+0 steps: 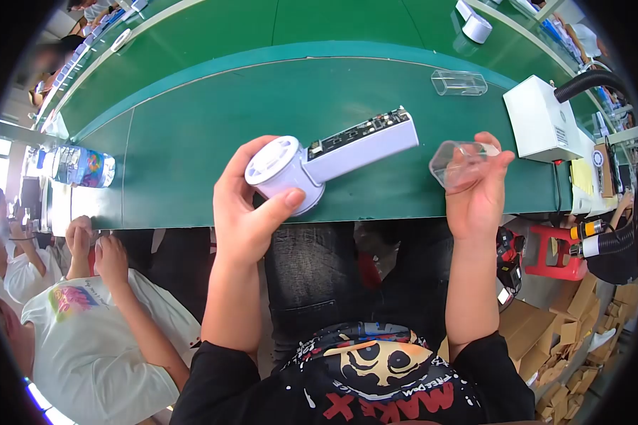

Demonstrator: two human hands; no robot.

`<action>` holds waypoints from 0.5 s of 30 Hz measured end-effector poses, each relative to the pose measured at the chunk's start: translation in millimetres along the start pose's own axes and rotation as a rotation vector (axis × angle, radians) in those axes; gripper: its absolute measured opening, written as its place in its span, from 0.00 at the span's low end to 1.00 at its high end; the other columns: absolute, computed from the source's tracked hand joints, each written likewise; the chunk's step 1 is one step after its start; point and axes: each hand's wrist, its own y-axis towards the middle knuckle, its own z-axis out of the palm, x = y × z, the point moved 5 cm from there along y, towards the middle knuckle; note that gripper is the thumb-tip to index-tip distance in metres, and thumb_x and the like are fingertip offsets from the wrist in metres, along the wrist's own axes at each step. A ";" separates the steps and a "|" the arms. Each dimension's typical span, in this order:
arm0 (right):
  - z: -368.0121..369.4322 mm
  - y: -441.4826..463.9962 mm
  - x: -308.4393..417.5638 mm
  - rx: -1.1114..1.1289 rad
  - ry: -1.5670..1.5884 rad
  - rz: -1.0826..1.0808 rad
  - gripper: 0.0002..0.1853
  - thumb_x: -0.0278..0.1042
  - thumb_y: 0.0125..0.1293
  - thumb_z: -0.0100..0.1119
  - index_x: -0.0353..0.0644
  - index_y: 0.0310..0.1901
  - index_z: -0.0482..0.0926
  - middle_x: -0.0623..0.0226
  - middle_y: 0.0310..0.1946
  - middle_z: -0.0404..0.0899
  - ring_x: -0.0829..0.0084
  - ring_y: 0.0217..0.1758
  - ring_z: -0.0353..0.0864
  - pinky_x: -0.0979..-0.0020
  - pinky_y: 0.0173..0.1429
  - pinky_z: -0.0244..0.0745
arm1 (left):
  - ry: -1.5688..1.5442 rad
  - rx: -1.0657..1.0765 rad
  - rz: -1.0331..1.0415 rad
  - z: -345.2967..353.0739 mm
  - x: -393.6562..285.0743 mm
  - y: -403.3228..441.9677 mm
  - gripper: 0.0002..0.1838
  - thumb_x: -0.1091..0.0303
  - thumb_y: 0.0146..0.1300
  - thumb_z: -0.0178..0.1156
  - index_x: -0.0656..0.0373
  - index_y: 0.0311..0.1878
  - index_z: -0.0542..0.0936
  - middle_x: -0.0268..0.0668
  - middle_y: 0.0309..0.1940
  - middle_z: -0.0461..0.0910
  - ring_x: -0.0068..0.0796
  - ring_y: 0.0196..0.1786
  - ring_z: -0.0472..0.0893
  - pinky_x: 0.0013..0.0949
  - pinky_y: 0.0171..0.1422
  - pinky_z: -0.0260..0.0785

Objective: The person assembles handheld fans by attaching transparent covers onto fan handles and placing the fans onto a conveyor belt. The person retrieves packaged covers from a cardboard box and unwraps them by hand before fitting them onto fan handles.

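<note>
My left hand (252, 205) is closed around the round head of a white handheld device (358, 154), thumb on the side and fingers behind. The device's straight handle points up and to the right, with a bare circuit board (354, 132) along its upper face. A clear plastic sleeve (443, 164) is in my right hand (475, 191), gripped between thumb and fingers, its wide end facing left. The handle's tip and the sleeve are apart. Both hands are above the near edge of the green table (191, 163).
Another clear plastic sleeve (459, 83) lies farther back. At right stands a white box (542, 117) with a black hose (592, 85). A large clear bottle (85, 167) is at left, near a seated co-worker (106, 340). Another white device (475, 27) rests at the back; cardboard boxes (524, 329) lie below right.
</note>
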 end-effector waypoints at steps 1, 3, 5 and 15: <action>2.9 -0.6 -0.3 -0.025 -0.029 -0.023 0.33 0.66 0.70 0.55 0.44 0.61 0.68 0.63 0.46 0.80 0.75 0.41 0.80 0.73 0.42 0.76 | 0.014 0.010 0.020 -0.3 0.8 -0.7 0.35 0.65 0.50 0.78 0.68 0.61 0.76 0.38 0.49 0.83 0.27 0.53 0.81 0.32 0.62 0.71; 5.7 -1.1 -2.5 -0.047 -0.053 -0.043 0.33 0.65 0.70 0.57 0.44 0.61 0.68 0.63 0.47 0.80 0.75 0.41 0.80 0.74 0.42 0.75 | 0.016 0.019 0.025 -3.7 2.8 -2.5 0.36 0.65 0.49 0.78 0.68 0.61 0.76 0.38 0.50 0.82 0.27 0.54 0.81 0.32 0.62 0.71; 4.3 0.3 -4.5 -0.035 -0.060 -0.110 0.31 0.59 0.67 0.65 0.42 0.59 0.70 0.61 0.48 0.81 0.72 0.37 0.80 0.72 0.37 0.75 | 0.008 0.054 0.042 -4.0 2.2 -2.1 0.37 0.65 0.48 0.79 0.67 0.61 0.75 0.38 0.50 0.82 0.28 0.55 0.81 0.33 0.63 0.71; 19.1 -4.7 -1.8 0.047 -0.246 -0.168 0.31 0.51 0.63 0.72 0.42 0.60 0.72 0.59 0.55 0.78 0.69 0.42 0.80 0.70 0.43 0.75 | -0.041 0.000 0.120 -11.9 2.7 -7.2 0.41 0.74 0.43 0.81 0.66 0.63 0.74 0.37 0.53 0.80 0.28 0.57 0.80 0.34 0.65 0.72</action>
